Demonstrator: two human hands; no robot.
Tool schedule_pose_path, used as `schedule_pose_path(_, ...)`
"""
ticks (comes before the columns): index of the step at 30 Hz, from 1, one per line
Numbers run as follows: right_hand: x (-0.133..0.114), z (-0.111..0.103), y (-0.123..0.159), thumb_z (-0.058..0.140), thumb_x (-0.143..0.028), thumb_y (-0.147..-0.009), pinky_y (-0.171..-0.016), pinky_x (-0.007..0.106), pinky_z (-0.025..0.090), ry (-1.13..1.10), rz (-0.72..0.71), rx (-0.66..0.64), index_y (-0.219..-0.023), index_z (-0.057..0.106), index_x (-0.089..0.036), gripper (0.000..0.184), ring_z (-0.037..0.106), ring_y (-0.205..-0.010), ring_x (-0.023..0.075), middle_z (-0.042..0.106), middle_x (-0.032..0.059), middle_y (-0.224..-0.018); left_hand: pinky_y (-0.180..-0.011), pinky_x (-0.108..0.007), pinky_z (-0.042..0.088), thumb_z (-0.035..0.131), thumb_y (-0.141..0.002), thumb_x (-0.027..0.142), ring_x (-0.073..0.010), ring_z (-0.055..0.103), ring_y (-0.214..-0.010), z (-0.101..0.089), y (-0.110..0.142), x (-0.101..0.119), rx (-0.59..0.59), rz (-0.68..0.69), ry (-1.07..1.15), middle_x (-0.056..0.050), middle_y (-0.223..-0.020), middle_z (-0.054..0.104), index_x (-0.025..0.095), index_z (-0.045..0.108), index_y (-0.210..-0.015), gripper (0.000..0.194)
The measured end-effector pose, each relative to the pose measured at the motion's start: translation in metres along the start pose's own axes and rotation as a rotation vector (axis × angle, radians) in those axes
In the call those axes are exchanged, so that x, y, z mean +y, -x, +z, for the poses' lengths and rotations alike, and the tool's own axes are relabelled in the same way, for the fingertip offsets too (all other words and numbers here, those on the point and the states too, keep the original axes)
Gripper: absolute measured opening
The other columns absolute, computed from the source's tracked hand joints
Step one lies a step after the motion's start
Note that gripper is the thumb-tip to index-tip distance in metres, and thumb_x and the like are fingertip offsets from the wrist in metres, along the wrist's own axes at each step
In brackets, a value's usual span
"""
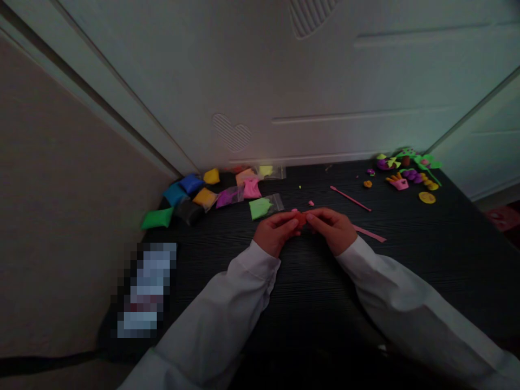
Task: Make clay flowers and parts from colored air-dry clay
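Observation:
Between my fingertips, over the middle of the dark table, is a small lump of red-orange modelling clay (301, 218). My left hand (278, 230) pinches it from the left. From the right, the thumb and fingers of my right hand (331, 228) close on its other edge. A bit of pink clay (294, 210) shows just behind the lump; whether it touches the fingers I cannot tell. Another small pink piece (311, 203) lies beyond my right hand. Partly behind the right wrist is a flat pink strip-like tool (370, 234).
Packets of coloured clay, including a green one (158, 218) and a light green one (260, 208), lie at the back left. A thin pink stick (350, 199) lies right of centre. Finished clay figures (400, 183) crowd the far right corner. A blurred-out screen (147, 290) stands at left.

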State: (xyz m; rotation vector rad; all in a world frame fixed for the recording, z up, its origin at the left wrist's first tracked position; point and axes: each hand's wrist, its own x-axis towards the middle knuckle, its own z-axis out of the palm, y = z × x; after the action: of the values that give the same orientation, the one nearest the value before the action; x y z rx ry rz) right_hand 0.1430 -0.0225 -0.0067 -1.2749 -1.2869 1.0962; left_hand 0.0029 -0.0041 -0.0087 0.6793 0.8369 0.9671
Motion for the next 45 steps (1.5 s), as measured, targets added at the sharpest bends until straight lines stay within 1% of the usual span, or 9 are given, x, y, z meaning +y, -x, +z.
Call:
schedule_pose_path(5, 0.007, 0.007, 0.002, 0.051, -0.036, -0.072, -0.046, 0.023, 0.040, -0.003, 0.042, 0.009, -0.086, 0.061, -0.017, 0.026, 0.048, -0.049, 0.0085, 0.058, -0.0004, -0.061, -0.056, -0.021, 0.045, 0.069, -0.054, 0.017, -0.0117, 0.059, -0.066, -0.005, -0.004, -0.004, -0.001, 0.015, -0.059, -0.003, -0.072, 0.065, 0.014, 0.064, -0.078, 0.024)
schedule_pose_path(10, 0.009, 0.007, 0.004, 0.050, -0.034, -0.073, -0.055, 0.026, 0.044, 0.127, -0.067, 0.141, -0.089, 0.060, -0.020, 0.024, 0.055, -0.062, 0.0123, 0.062, 0.0033, -0.075, -0.056, -0.020, 0.043, 0.069, -0.054, 0.017, -0.0109, 0.058, -0.067, -0.006, -0.008, -0.008, 0.051, 0.069, -0.103, -0.002, -0.075, 0.066, 0.015, 0.063, -0.077, 0.024)
schedule_pose_path(16, 0.003, 0.007, 0.006, 0.058, -0.035, -0.068, -0.067, 0.030, 0.047, 0.235, -0.100, 0.048, -0.090, 0.061, -0.019, 0.027, 0.058, -0.072, 0.0153, 0.062, 0.0046, -0.082, -0.067, -0.023, 0.044, 0.071, -0.050, 0.014, -0.0105, 0.059, -0.068, -0.007, -0.007, -0.009, 0.049, 0.047, -0.024, -0.001, -0.072, 0.066, 0.014, 0.062, -0.070, 0.022)
schedule_pose_path(21, 0.002, 0.005, 0.005, 0.055, -0.035, -0.070, -0.067, 0.031, 0.047, 0.229, -0.080, 0.010, -0.084, 0.062, -0.020, 0.022, 0.058, -0.071, 0.0153, 0.064, 0.0041, -0.081, -0.069, -0.025, 0.045, 0.070, -0.051, 0.013, -0.0105, 0.059, -0.067, -0.007, -0.005, -0.007, 0.008, 0.009, -0.023, -0.002, -0.071, 0.066, 0.012, 0.063, -0.070, 0.021)
schedule_pose_path(26, 0.000, 0.003, 0.005, 0.053, -0.035, -0.072, -0.066, 0.030, 0.046, 0.246, -0.059, -0.024, -0.085, 0.062, -0.020, 0.022, 0.058, -0.070, 0.0144, 0.064, 0.0031, -0.080, -0.068, -0.027, 0.047, 0.069, -0.055, 0.018, -0.0134, 0.060, -0.071, -0.006, -0.004, -0.004, -0.022, 0.005, -0.029, -0.005, -0.082, 0.065, 0.015, 0.064, -0.083, 0.029)
schedule_pose_path(33, -0.001, 0.003, 0.006, 0.051, -0.032, -0.072, -0.062, 0.028, 0.043, 0.340, -0.115, -0.033, -0.082, 0.061, -0.018, 0.020, 0.055, -0.066, 0.0134, 0.063, 0.0030, -0.075, -0.069, -0.026, 0.048, 0.069, -0.056, 0.019, -0.0114, 0.060, -0.066, -0.012, -0.007, -0.009, -0.014, 0.003, -0.103, -0.003, -0.073, 0.066, 0.013, 0.066, -0.075, 0.020)
schedule_pose_path(36, -0.001, 0.004, 0.004, 0.053, -0.032, -0.071, -0.062, 0.026, 0.043, 0.219, -0.031, -0.058, -0.081, 0.061, -0.017, 0.020, 0.055, -0.065, 0.0120, 0.062, 0.0024, -0.074, -0.066, -0.022, 0.048, 0.068, -0.057, 0.019, -0.0092, 0.059, -0.062, -0.009, -0.006, -0.009, -0.009, 0.011, -0.075, -0.002, -0.068, 0.065, 0.013, 0.065, -0.072, 0.017)
schedule_pose_path(40, 0.002, 0.004, -0.001, 0.055, -0.036, -0.068, -0.050, 0.022, 0.038, -0.022, 0.116, -0.038, -0.079, 0.059, -0.016, 0.023, 0.046, -0.049, 0.0072, 0.056, -0.0023, -0.058, -0.060, -0.020, 0.048, 0.064, -0.062, 0.025, -0.0086, 0.059, -0.061, -0.001, -0.004, -0.006, 0.043, 0.026, 0.002, -0.003, -0.072, 0.065, 0.012, 0.063, -0.077, 0.020)
schedule_pose_path(45, 0.005, 0.006, -0.002, 0.058, -0.037, -0.065, -0.045, 0.021, 0.034, -0.159, 0.154, -0.005, -0.077, 0.057, -0.015, 0.025, 0.042, -0.045, 0.0053, 0.054, -0.0036, -0.056, -0.058, -0.022, 0.048, 0.067, -0.058, 0.022, -0.0099, 0.059, -0.059, -0.002, -0.005, -0.008, -0.004, 0.003, -0.068, -0.003, -0.069, 0.064, 0.011, 0.062, -0.081, 0.026)
